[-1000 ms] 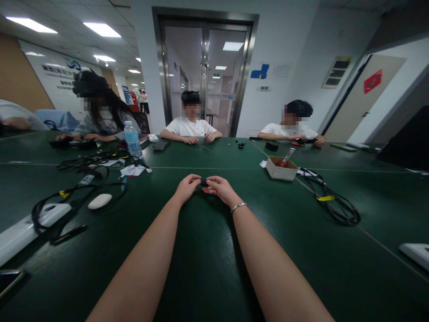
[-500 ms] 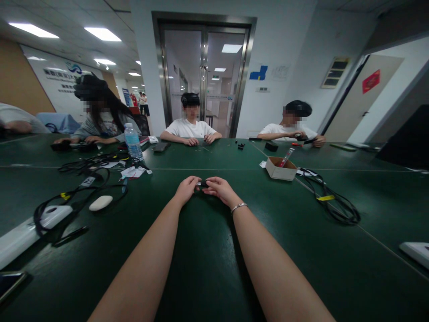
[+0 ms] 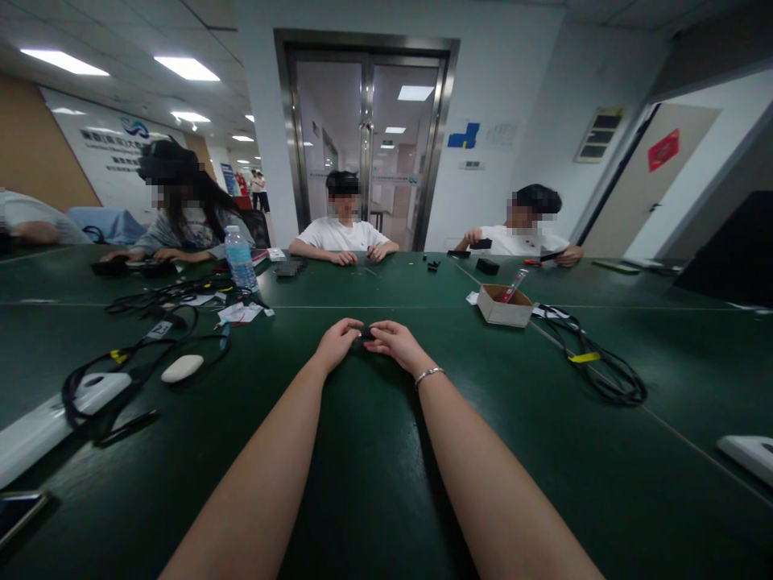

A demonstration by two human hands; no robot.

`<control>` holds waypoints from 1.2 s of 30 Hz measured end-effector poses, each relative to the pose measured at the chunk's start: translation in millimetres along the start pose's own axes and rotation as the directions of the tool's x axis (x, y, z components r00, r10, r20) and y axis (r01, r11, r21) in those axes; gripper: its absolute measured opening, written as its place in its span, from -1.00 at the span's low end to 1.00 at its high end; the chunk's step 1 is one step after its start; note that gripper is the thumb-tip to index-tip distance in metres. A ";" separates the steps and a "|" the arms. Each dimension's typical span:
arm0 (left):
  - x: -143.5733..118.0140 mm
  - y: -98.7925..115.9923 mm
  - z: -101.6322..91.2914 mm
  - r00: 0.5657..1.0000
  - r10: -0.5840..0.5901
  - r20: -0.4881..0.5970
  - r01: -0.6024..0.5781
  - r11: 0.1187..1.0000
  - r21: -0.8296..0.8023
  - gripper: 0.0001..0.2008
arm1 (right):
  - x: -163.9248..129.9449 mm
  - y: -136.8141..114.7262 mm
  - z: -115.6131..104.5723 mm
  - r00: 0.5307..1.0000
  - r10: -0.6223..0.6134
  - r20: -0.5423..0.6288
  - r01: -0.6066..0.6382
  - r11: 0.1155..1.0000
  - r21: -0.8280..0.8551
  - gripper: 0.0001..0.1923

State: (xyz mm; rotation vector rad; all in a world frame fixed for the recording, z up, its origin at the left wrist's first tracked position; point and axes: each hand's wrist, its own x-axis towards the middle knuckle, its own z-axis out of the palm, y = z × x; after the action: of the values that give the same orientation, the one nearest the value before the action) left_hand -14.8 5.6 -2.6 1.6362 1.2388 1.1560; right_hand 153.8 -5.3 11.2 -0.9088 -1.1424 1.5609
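Note:
Both my arms stretch out over the dark green table (image 3: 374,483). My left hand (image 3: 336,341) and my right hand (image 3: 392,341) meet at the fingertips. Between them they pinch a small black part (image 3: 365,331), mostly hidden by the fingers. A thin silver bracelet (image 3: 428,374) circles my right wrist. The hands rest on or just above the tabletop.
A small cardboard box (image 3: 505,304) with a red-tipped tool stands at the right, beside coiled black cables (image 3: 597,366). At the left lie more cables (image 3: 145,338), a white mouse (image 3: 181,368), a power strip (image 3: 36,431) and a water bottle (image 3: 239,258). Three people sit across the table.
My hands have stayed together on the small part, barely moving. The person at the far right has raised a hand holding something dark.

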 end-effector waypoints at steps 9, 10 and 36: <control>-0.9 1.8 0.7 1.000 -0.018 0.002 0.018 1.000 -0.003 -0.69 | 1.1 0.6 0.3 1.000 -0.006 -0.011 0.006 1.000 0.011 -0.90; -1.3 2.6 0.9 1.000 -0.016 0.006 0.016 1.000 -0.011 -0.68 | 1.2 0.7 0.2 1.000 -0.006 -0.011 0.006 1.000 0.010 -0.90; -0.6 2.5 -0.5 0.999 -0.033 0.016 0.033 0.999 -0.013 -0.69 | 1.9 0.5 -1.1 1.000 0.000 0.006 0.000 1.000 0.012 -0.89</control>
State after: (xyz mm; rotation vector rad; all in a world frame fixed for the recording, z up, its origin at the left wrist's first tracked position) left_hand -14.7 4.4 -0.2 1.6059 1.2410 1.1265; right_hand 154.2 -3.3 10.3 -0.8964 -1.1361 1.5696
